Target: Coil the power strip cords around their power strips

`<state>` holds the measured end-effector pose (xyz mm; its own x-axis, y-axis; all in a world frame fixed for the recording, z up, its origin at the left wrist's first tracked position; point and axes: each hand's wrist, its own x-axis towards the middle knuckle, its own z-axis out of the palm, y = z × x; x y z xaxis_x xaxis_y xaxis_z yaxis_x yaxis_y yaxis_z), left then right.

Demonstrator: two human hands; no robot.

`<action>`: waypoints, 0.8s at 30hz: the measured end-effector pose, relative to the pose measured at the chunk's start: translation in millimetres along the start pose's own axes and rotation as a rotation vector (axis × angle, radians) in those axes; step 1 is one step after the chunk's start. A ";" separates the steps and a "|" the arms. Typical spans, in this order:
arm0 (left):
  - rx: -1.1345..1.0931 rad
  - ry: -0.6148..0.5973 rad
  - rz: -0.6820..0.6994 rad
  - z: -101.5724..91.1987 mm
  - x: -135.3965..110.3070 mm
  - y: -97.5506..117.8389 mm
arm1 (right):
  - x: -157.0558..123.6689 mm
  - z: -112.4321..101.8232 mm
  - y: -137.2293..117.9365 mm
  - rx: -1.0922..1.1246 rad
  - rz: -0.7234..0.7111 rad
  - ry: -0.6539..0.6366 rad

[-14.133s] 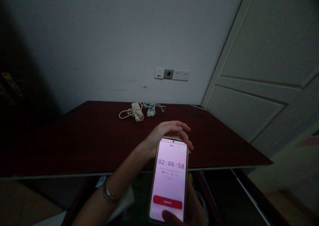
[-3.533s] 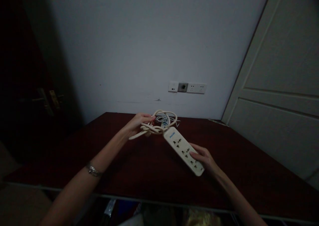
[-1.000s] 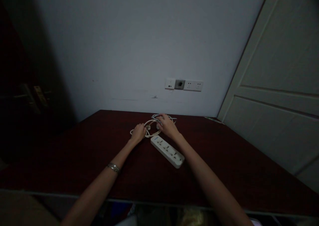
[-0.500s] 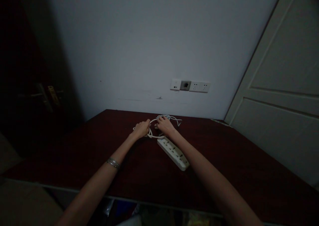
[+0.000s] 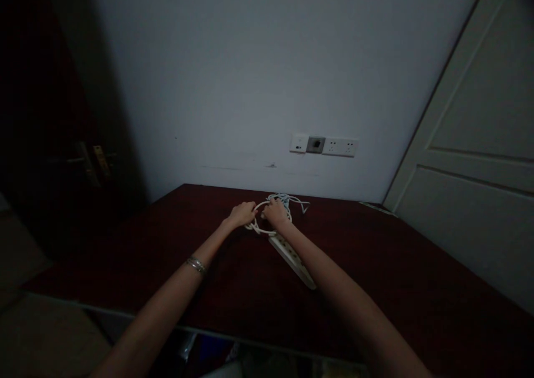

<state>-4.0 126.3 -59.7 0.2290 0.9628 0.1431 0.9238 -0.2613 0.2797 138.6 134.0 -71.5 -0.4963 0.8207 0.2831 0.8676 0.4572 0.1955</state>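
Observation:
A cream power strip (image 5: pixel 292 258) lies on the dark red table (image 5: pixel 233 289), partly hidden under my right forearm. Its coiled cream cord (image 5: pixel 259 228) sits at the strip's far end. My left hand (image 5: pixel 241 214) is closed on the left side of the coil. My right hand (image 5: pixel 274 213) is closed on the coil's right side, close to the left hand. A second, whiter cable bundle (image 5: pixel 292 202) lies just behind my right hand.
A row of wall sockets (image 5: pixel 324 145) is on the white wall above the table's far edge. A white panelled door (image 5: pixel 471 161) stands at the right. A dark door with a handle (image 5: pixel 89 161) is at the left.
My two hands have drawn closer together on the coiled cord. The power strip now lies more under my right forearm. The view has shifted slightly.

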 end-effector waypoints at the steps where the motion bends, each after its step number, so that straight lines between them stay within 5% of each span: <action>1: -0.034 -0.012 -0.015 0.0 1.7 -3.3 | -1.1 -4.8 3.8 0.032 0.004 -0.005; 8: -0.354 -0.159 -0.068 15.0 8.9 -24.0 | -20.5 -51.8 52.7 0.364 -0.005 0.032; 13: -0.550 -0.351 -0.078 11.6 8.5 -27.2 | -26.1 -107.0 75.4 1.436 0.020 0.260; 15: -0.620 -0.465 -0.085 2.6 9.8 -25.3 | -24.4 -130.8 80.8 1.628 0.007 0.384; 19: -0.870 -0.661 -0.136 -17.7 14.0 -20.3 | -22.4 -160.1 91.7 1.656 0.060 0.675; 24: -1.298 -0.597 -0.113 -29.2 7.4 -18.7 | -25.6 -159.0 108.9 1.451 0.189 0.876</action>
<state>-28.6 136.3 -36.2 0.5675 0.7813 -0.2598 0.0905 0.2544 0.9629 240.8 108.3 91.9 0.1716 0.7028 0.6904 -0.0204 0.7032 -0.7107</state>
